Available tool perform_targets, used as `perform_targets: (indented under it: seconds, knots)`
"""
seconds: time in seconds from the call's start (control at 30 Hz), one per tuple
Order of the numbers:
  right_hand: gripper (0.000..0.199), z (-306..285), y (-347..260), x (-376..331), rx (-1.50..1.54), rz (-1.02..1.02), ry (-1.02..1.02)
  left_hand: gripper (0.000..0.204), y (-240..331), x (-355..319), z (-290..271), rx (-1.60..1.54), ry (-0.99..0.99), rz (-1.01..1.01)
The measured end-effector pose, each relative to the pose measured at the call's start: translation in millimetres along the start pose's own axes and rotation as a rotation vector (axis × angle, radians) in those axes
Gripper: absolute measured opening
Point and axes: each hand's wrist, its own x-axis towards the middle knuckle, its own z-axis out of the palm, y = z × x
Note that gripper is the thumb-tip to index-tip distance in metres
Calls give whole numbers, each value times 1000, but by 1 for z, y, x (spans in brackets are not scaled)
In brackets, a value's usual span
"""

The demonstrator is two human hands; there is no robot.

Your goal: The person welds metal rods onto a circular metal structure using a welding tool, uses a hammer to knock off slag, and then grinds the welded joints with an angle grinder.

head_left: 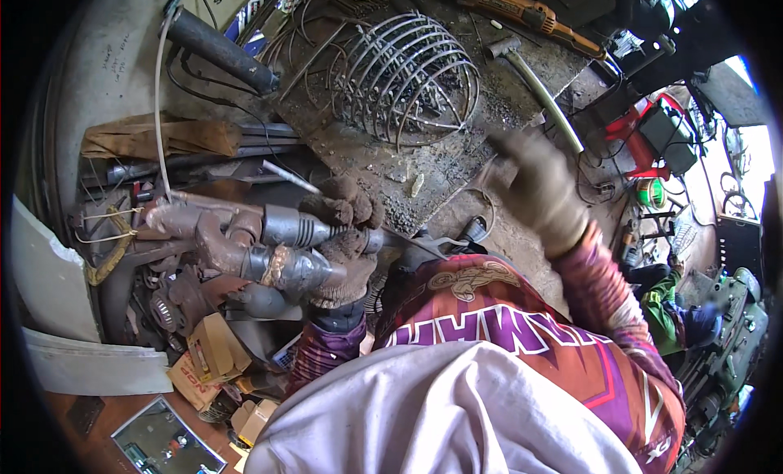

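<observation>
My left hand (347, 270), in a dirt-darkened work glove, curls its fingers round the narrow end of a bulky dark metal pipe assembly (281, 228). This assembly has ribbed and joined tube sections and lies over a heap of metal parts at left. A thin pale rod (291, 177) meets the gloved fingertips; whether they grip it I cannot tell. My right hand (542, 192), also gloved, is raised over the ground right of centre. Motion smears its fingers, and nothing can be made out in them. Ahead stands a domed cage of bent metal rods (408, 78) over dark lumps.
A hammer (538, 90) and an orange power tool (530, 19) lie at the far right of the cage. At far left leans a dark cylinder (220, 50). Cardboard boxes (214, 356) sit lower left. Rightward are a red stool (636, 139) and another person in green (665, 311).
</observation>
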Motion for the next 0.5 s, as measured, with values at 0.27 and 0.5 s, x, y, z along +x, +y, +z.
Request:
perform_targets:
  seconds: [0.27,0.5]
  knots:
    - [37,31,-73,-28,256,142,-457,13,-24,8,-30,-89,-136,-78]
    - [26,49,-72,-41,153,282,-297,15,-23,8,-57,-98,-105,-96]
